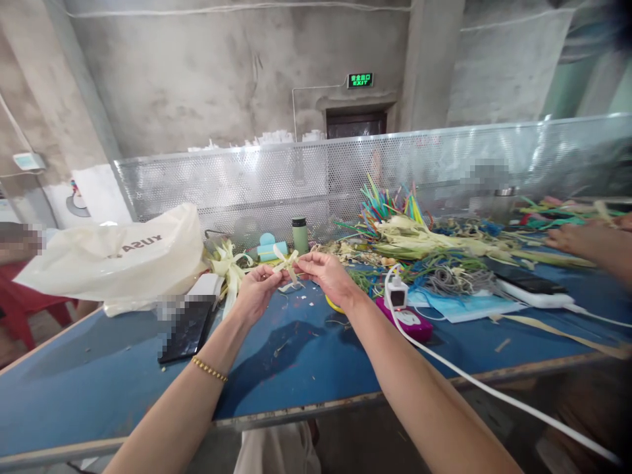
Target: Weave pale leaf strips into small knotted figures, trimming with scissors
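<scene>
Above the blue table (291, 368), both my hands are raised in front of me with a small piece of pale husk strips (286, 263) between them. My left hand (257, 293), a gold bead bracelet on its wrist, pinches the piece from the left. From the right, my right hand (328, 276) grips it with thumb and fingers pressed together. Several loose strip ends stick out between the fingertips. Just behind my left hand lies a bunch of pale husks (230, 263). A yellow round item (334, 305) is partly hidden by my right wrist.
A white plastic bag (128, 257) and a dark tablet-like device (186, 329) lie left. Behind stands a green bottle (299, 236). Right are a husk pile (419, 237), wire bundles (454, 273), a charger (396, 289) with a white cable, and another person's hand (587, 237).
</scene>
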Action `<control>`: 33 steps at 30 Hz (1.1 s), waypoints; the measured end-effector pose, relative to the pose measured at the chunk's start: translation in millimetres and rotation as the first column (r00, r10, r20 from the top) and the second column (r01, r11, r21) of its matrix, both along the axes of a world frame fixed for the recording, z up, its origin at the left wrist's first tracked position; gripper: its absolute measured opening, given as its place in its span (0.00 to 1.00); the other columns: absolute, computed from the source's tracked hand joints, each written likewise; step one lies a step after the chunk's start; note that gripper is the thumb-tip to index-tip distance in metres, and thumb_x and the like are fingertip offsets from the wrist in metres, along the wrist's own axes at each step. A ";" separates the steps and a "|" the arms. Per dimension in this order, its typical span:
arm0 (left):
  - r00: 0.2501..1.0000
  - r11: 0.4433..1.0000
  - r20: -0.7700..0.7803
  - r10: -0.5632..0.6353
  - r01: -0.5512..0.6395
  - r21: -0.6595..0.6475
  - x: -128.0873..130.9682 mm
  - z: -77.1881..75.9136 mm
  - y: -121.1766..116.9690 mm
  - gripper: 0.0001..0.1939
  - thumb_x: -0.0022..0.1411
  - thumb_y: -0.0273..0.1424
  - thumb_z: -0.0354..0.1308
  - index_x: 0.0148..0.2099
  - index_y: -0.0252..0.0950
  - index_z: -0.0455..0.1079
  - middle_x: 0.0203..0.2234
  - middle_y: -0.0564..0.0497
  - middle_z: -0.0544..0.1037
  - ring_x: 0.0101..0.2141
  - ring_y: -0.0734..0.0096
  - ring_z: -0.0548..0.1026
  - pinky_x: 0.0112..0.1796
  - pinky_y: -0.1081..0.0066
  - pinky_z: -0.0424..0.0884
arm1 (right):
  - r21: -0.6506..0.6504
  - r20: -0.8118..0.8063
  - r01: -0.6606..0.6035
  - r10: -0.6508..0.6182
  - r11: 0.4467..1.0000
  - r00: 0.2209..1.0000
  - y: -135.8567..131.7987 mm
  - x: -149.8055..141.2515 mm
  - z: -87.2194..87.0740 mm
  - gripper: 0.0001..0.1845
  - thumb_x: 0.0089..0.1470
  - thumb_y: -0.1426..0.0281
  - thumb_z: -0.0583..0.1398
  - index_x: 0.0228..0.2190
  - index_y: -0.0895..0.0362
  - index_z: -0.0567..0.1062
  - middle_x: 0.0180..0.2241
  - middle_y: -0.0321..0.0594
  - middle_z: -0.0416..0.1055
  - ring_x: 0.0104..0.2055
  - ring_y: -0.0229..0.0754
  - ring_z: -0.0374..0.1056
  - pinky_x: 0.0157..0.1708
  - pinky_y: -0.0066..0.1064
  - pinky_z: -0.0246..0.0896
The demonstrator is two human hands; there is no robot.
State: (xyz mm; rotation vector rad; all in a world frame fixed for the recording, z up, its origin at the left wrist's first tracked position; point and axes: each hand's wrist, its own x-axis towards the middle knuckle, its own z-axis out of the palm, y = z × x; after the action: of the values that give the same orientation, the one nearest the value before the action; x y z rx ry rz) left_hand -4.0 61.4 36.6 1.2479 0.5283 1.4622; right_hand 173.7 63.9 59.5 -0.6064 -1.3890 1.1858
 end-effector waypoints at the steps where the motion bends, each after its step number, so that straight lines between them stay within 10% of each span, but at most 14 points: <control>1: 1.000 1.000 -0.018 0.009 -0.009 0.011 1.2 -0.3 -1.2 0.16 0.42 0.31 0.73 0.26 0.33 0.68 0.27 0.48 0.79 0.31 0.71 0.77 0.41 0.67 0.71 | 0.021 0.026 0.012 -0.012 1.000 1.000 0.0 -1.0 -0.7 0.16 0.39 0.63 0.70 0.29 0.59 0.77 0.29 0.40 0.76 0.31 0.36 0.70 0.35 0.29 0.63; 17: 0.942 0.988 -0.315 -0.114 0.141 0.065 -6.0 11.4 -11.7 0.18 0.49 0.39 0.69 0.39 0.31 0.77 0.25 0.47 0.78 0.27 0.72 0.72 0.32 0.72 0.64 | 0.211 0.416 -0.207 0.104 0.955 0.903 -13.9 8.4 8.7 0.10 0.49 0.64 0.64 0.26 0.58 0.76 0.29 0.38 0.74 0.32 0.37 0.68 0.37 0.29 0.62; 28: 0.931 0.988 -0.342 -0.127 0.150 0.040 -9.4 7.9 -9.6 0.12 0.46 0.33 0.72 0.30 0.30 0.76 0.24 0.49 0.76 0.27 0.74 0.71 0.34 0.72 0.65 | 0.135 0.463 -0.297 0.204 0.945 0.862 -16.8 10.5 9.5 0.12 0.49 0.63 0.65 0.29 0.60 0.77 0.30 0.39 0.76 0.31 0.36 0.68 0.35 0.29 0.62; 33: 0.951 0.988 -0.270 -0.149 0.152 -0.012 -7.2 10.2 -13.4 0.13 0.45 0.30 0.72 0.32 0.30 0.74 0.23 0.51 0.75 0.26 0.76 0.71 0.32 0.73 0.64 | 0.151 0.391 -0.158 0.087 0.976 0.916 -9.5 12.6 8.6 0.12 0.46 0.64 0.67 0.28 0.61 0.76 0.25 0.37 0.73 0.27 0.34 0.66 0.29 0.27 0.60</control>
State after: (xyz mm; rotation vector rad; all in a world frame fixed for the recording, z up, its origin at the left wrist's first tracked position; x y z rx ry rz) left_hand -11.2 48.0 46.8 1.4732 0.5937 1.1746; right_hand 186.2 54.5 68.1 -0.6515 -1.8692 1.0587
